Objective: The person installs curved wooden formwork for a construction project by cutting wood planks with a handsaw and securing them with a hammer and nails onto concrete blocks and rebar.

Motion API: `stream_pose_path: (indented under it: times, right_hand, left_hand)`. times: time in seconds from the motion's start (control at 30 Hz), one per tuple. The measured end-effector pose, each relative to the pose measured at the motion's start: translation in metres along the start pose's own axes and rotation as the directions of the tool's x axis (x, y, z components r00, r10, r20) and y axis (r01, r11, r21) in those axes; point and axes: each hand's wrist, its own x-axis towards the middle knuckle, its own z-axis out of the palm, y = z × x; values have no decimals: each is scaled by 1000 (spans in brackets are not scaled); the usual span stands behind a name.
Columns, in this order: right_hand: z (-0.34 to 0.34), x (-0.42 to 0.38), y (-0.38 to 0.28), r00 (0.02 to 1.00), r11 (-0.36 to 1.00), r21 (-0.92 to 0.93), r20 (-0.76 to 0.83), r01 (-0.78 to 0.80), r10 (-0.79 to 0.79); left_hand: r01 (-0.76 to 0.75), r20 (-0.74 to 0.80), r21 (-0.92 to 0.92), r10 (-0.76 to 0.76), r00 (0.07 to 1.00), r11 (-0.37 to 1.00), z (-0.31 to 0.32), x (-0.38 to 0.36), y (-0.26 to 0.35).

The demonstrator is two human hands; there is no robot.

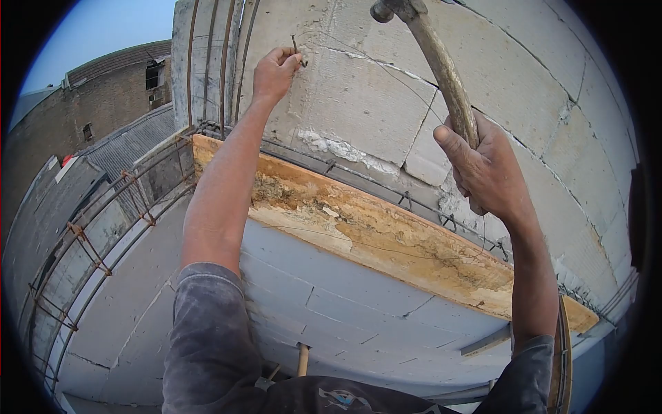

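Observation:
My left hand (274, 72) is at the block wall (386, 103), its fingertips pinching a dark nail (294, 44). The nail's head points up and its lower end is close to the wall face; whether the tip touches cannot be made out. In my right hand (486, 165) is a hammer (447, 72), gripped low on its worn wooden handle. The hammer head is raised at the top edge of the view, partly cut off. A thin wire (393, 65) runs from near the nail across the wall towards my right hand and hangs down below it.
A stained wooden board (365, 231) lies along the wall's foot, with reinforcing bars behind it. Upright rebars (224, 62) stand beside a concrete column at left. A rusty rebar cage (86, 241) curves along the left. Below are block walls and a wooden prop (303, 359).

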Motion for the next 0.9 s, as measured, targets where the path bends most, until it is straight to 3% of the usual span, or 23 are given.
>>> stream_pose_path:
  times: [0.23, 0.43, 0.63, 0.77, 0.83, 0.9]
  right_hand:
    - [18, 42, -16, 999, 998, -52, 30, 22, -20]
    - [41, 100, -26, 985, 993, -2, 122, 119, -118]
    - [58, 137, -43, 975, 977, 104, 99, 189, -199]
    - [68, 151, -41, 954, 995, 40, 281, 94, -102]
    - [61, 148, -52, 953, 995, 91, 296, 35, -61]
    - [56, 143, -57, 971, 989, 82, 192, 126, -140]
  left_hand:
    - [-23, -7, 203, 24, 1000, 979, -1, -5, 21]
    - [-38, 3, 222, 38, 999, 974, 0, -6, 27]
    - [-51, -31, 179, 57, 998, 983, 3, -3, 19]
    - [-53, -23, 232, 60, 998, 971, 2, -4, 20]
    - [-54, -23, 250, 61, 998, 967, 3, -1, 16]
    - [-49, -28, 250, 57, 998, 967, 2, -3, 18]
